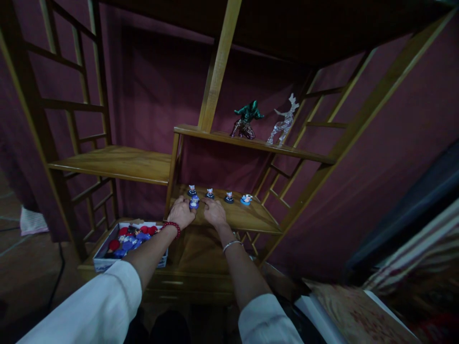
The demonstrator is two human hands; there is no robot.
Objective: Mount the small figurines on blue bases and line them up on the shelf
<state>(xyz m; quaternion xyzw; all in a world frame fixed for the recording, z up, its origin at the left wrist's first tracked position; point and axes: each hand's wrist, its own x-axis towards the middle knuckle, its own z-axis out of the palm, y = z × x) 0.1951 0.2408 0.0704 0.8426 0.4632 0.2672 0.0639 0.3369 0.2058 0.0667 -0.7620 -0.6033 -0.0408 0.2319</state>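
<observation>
My left hand [182, 213], with a red bead bracelet at its wrist, grips a small purple figurine [194, 202] near the front left of the lower shelf [247, 219]. Just right of it, my right hand [215, 212] reaches over the same shelf, index finger stretched out and nothing visible in it. Behind my hands stand small dark-based figurines: one at the back left [192, 190], a second in the middle [210, 193] and a third [229, 197] further right. A blue-based figurine [246, 199] ends the row.
A box [101, 263] heaped with red and blue figurines sits low on the left. Above, the upper shelf [215, 135] bears a green hooded figure [248, 118] and a clear deer figurine [283, 123]. Wooden posts [219, 67] frame the unit.
</observation>
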